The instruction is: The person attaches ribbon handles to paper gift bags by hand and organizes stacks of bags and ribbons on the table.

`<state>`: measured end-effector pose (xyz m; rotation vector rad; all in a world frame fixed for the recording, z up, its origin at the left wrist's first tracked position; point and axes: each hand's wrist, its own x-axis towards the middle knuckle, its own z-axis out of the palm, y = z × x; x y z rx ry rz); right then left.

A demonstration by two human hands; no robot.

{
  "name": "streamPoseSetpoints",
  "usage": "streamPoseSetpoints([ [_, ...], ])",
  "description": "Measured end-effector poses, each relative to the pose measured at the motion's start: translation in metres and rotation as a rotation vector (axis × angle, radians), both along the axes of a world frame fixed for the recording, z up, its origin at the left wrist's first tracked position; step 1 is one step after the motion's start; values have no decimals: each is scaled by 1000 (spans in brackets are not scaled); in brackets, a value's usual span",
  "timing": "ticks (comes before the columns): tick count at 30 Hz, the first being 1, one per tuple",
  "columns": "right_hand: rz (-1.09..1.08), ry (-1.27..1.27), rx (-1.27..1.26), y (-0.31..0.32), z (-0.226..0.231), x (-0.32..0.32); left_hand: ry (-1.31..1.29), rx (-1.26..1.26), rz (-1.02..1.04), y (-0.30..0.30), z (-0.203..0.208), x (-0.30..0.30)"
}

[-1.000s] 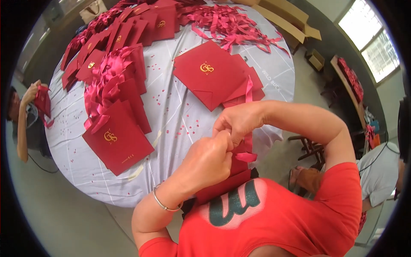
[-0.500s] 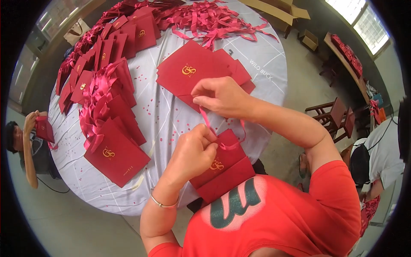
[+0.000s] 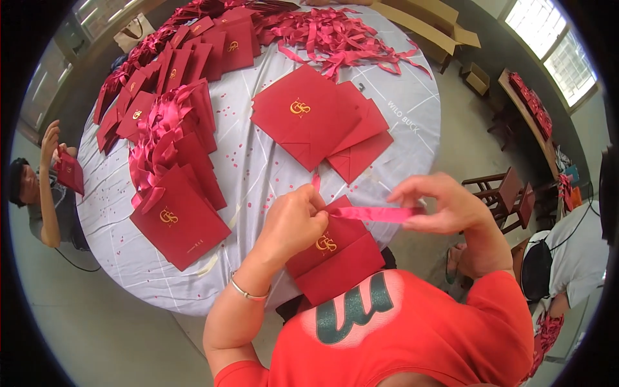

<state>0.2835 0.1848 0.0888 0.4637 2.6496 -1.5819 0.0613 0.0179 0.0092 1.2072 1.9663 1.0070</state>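
A dark red paper gift bag (image 3: pixel 345 267) with a gold emblem lies folded flat at the table's near edge, against my shirt. My left hand (image 3: pixel 293 216) is closed over its upper edge, pinching a pink ribbon (image 3: pixel 374 213) there. One short piece of that ribbon sticks up above my left fingers. The longer piece runs to the right, pulled nearly straight, to my right hand (image 3: pixel 445 203). The thumb and fingers of my right hand are curled around the ribbon's far part. What lies inside my left fingers is hidden.
Flat red bags (image 3: pixel 309 119) lie stacked ahead. Bags with ribbon handles (image 3: pixel 180 216) line the table's left side, and loose pink ribbons (image 3: pixel 335 39) are heaped at the back. Another person (image 3: pixel 48 193) handles a bag at far left. Wooden stools (image 3: pixel 500 193) stand at right.
My right hand has moved from above the bag out to the right, drawing the ribbon sideways. My left hand keeps its pinch at the bag's upper edge. The view has shifted slightly.
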Motion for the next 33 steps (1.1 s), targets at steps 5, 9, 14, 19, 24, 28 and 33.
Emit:
streamPoseSetpoints([
  [5,151,517,-755,13,-29,32,129,-54,-200,-6,18,-10],
  [9,85,637,-953,-3,-29,22,214,-50,-294,-15,19,-22],
  [14,-151,793,-636,-7,-40,3,228,-99,-294,-16,24,-24],
  [19,-172,749,308,-28,-15,-44,107,-272,-270,-15,31,-28],
  [24,68,429,168,-49,-54,-82,-316,-258,-358,-12,28,-40],
  [28,143,364,264,-46,-60,-85,-447,-270,-434,-12,21,-54],
  [33,62,471,333,-38,-60,-84,-637,-171,-433,-18,20,-54],
])
